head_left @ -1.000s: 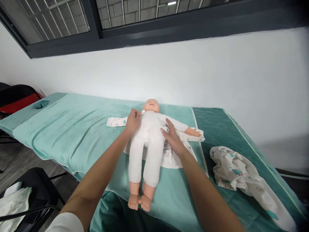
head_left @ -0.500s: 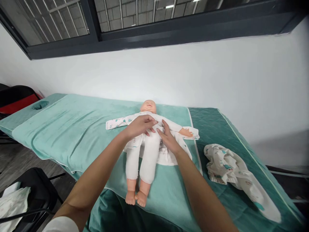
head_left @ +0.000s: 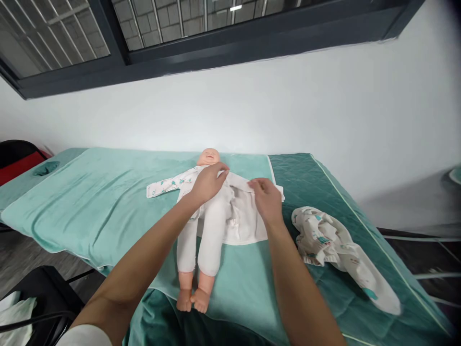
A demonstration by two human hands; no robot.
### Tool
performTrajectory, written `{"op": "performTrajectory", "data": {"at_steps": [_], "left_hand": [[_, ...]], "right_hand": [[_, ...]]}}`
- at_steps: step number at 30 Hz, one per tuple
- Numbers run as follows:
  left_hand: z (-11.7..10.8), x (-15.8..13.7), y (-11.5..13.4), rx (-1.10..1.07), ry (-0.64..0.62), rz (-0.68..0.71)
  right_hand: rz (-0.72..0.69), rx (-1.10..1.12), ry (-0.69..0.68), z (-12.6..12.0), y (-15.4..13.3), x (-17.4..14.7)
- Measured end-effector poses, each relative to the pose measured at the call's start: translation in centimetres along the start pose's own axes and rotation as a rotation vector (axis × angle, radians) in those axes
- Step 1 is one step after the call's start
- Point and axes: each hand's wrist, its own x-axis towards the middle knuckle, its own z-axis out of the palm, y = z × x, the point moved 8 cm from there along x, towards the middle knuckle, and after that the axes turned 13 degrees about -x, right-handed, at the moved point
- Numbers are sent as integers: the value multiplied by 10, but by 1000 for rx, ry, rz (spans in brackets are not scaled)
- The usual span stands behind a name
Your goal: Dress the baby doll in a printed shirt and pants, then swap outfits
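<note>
The doll (head_left: 210, 242) is lying on its back on the light green blanket (head_left: 118, 192), its bare feet (head_left: 200, 301) pointing toward the near edge; a hard tug on the cloth could be dragging it that way. Next out, the white legs are stretching straight, and the shirt (head_left: 248, 226) is spreading open beside the trunk, its plain inner side facing up. The right hand (head_left: 266, 198) is closing thumb against fingers, apparently pinching the shirt's edge; too loose a grip could be letting the panel slip and bunch. The left hand (head_left: 210, 183) is hovering over or resting on the chest, fingers partly bent; cannot tell whether it is holding cloth. Crossing wrists could be snagging the printed sleeve (head_left: 163, 187), which is lying outspread. The doll is looking soft and cloth-bodied, with smooth, pinkish feet and head. Behind the head, the white wall (head_left: 252, 105) is rising.
</note>
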Motion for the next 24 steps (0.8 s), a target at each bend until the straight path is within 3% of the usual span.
{"op": "performTrajectory", "data": {"at_steps": [3,5,8,11,14,17,24], "left_hand": [[42,22,14,168,-166,30],[84,32,18,356,-348,85],[136,38,16,617,-524,145],[160,44,12,656,-550,150],[161,48,7,679,-560,171],[146,53,4,699,-547,189],[105,52,0,776,-541,170]], "right_hand": [[188,177,216,-24,28,8],[221,214,283,-33,39,9],[142,-4,320,-47,42,10],[124,-174,341,-61,53,10],[197,-314,241,-64,71,15],[226,-388,111,-53,76,20],[148,-405,-184,-1,51,18]]}}
